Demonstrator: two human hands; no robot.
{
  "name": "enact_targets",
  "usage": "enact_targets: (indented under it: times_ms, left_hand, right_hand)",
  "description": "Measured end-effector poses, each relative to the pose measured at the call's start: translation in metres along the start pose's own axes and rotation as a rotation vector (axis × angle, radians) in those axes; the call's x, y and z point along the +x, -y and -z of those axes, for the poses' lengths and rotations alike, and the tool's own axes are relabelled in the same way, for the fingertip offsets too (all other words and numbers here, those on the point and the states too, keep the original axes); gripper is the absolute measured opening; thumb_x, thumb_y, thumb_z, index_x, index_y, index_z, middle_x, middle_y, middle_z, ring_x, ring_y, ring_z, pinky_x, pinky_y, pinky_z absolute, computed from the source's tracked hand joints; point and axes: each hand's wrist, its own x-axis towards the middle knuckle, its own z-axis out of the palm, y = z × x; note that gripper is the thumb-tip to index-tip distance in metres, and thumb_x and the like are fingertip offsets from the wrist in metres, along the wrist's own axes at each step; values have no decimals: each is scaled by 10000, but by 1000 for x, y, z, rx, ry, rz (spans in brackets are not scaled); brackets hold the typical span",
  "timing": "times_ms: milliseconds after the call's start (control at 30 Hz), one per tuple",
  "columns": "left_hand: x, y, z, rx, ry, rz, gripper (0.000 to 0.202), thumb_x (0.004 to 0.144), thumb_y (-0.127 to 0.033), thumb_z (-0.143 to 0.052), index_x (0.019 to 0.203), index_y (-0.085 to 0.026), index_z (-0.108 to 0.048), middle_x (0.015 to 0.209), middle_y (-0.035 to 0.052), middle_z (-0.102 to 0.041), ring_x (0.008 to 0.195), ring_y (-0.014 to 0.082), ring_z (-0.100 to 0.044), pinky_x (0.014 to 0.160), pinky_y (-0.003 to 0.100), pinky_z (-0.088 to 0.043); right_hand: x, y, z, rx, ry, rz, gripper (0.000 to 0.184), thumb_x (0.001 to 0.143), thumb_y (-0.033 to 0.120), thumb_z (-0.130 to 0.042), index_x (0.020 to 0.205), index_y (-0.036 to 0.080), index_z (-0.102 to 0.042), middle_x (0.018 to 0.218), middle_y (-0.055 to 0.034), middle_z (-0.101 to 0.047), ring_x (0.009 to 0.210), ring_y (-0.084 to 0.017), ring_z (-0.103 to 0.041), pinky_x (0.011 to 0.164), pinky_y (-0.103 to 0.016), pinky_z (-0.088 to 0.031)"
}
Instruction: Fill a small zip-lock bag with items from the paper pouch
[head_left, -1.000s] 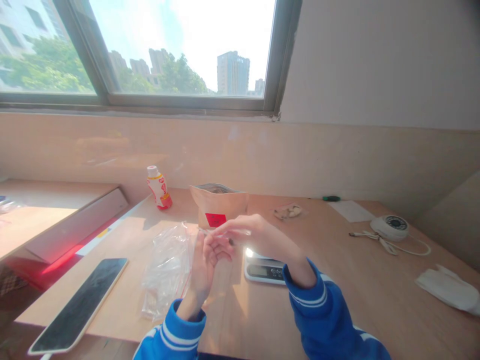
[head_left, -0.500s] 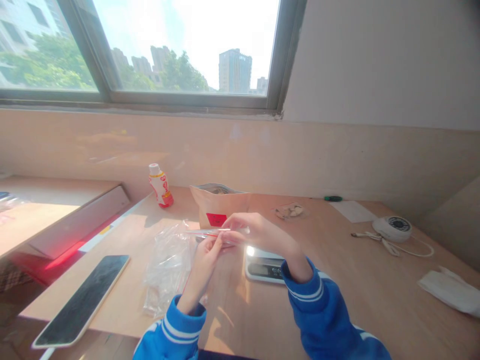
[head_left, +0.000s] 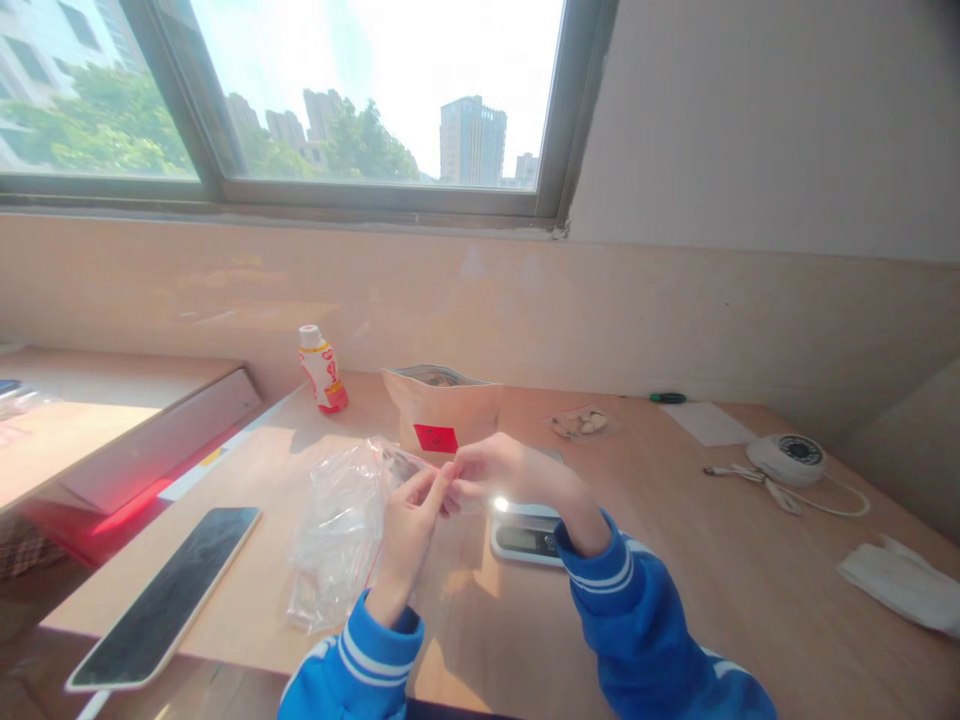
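Between my two hands is a small clear zip-lock bag (head_left: 401, 462) with a red strip along its edge. My left hand (head_left: 415, 512) pinches that edge, thumb and fingers pressed together. My right hand (head_left: 504, 468) pinches it from the other side, the fingertips of both hands meeting. Behind them stands an open brown paper pouch (head_left: 442, 405) with a red label. A crumpled pile of clear plastic bags (head_left: 334, 535) lies by my left hand. Under my right hand sits a small white digital scale (head_left: 523, 541), partly covered by the wrist.
A smartphone (head_left: 169, 595) with a cable lies at the left, a white-and-red bottle (head_left: 324, 372) behind it. Toward the back right are a filled clear bag (head_left: 583, 424), a green-handled tool (head_left: 667, 397), white paper (head_left: 707, 424), a dome camera (head_left: 786, 458) and a white tissue (head_left: 904, 583).
The small bag has tilted, so its red strip now slopes down to the right. My hands have dropped slightly, and more of the pouch's red label shows.
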Motion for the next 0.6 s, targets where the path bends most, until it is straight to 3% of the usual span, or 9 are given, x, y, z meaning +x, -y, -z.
enact_targets:
  times_ms: [133,333,467,600]
  left_hand:
    - [-1,4,-2,-1,28,-8,377,796,-470,-577,524,-208,-572,498,-1,-540,527,145,-503,551,254,-401]
    - [3,11,1,13,69,-81,346,822,-442,-559,604,-182,-628,505,-4,-572,504,121,-515,524,223,-409]
    - [0,13,6,50,56,-122,337,834,-430,-552,640,-172,-648,491,-15,-570,480,104,-514,499,205,-403]
    - [-11,18,10,110,238,-165,402,843,-437,-543,557,-165,-624,494,2,-586,481,103,-534,514,210,-411]
  right_hand:
    - [0,-4,4,-76,5,8,219,839,255,-555,682,138,-654,632,1,-637,571,-88,-519,521,-180,-365]
    - [0,-7,3,-112,-68,9,237,830,321,-573,680,146,-629,577,27,-560,545,-72,-469,493,-170,-318]
    - [3,-7,0,-122,-33,-24,234,831,325,-553,672,156,-585,563,42,-531,527,-65,-434,480,-171,-297]
    - [2,-13,10,-221,-282,-122,114,796,208,-528,688,173,-516,540,69,-471,508,-62,-369,463,-182,-257]
